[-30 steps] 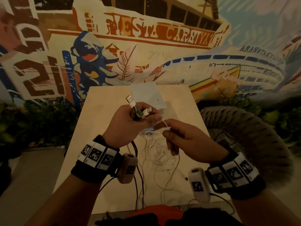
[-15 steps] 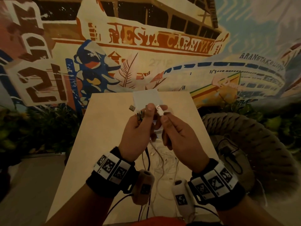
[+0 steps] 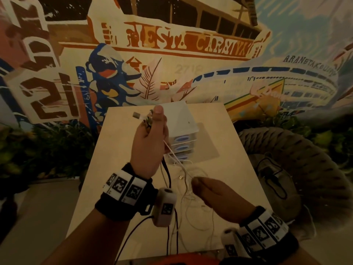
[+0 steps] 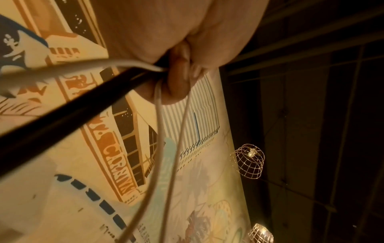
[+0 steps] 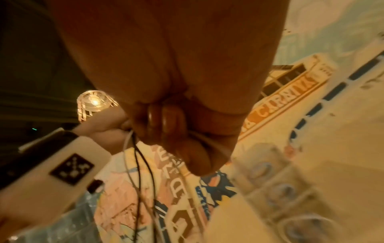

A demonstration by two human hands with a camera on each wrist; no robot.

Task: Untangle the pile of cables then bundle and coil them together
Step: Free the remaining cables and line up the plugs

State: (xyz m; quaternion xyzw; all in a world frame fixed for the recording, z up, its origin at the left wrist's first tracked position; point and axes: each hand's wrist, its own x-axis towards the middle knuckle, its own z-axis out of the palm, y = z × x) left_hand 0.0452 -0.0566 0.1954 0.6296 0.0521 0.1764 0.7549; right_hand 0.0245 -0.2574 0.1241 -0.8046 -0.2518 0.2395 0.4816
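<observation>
Above the table [image 3: 122,169], the plug ends [image 3: 142,118] are clamped in the raised left hand [image 3: 149,144], fingers curled round them. One white cable [image 3: 176,159] is drawn taut from that fist down and rightward to the right hand [image 3: 215,197], where it is pinched between thumb and fingertips. Its long axis runs hand to hand. Below, the loose tangle [image 3: 191,188] lies nearer the right hand, so the strand would probably be pulled free from there.
</observation>
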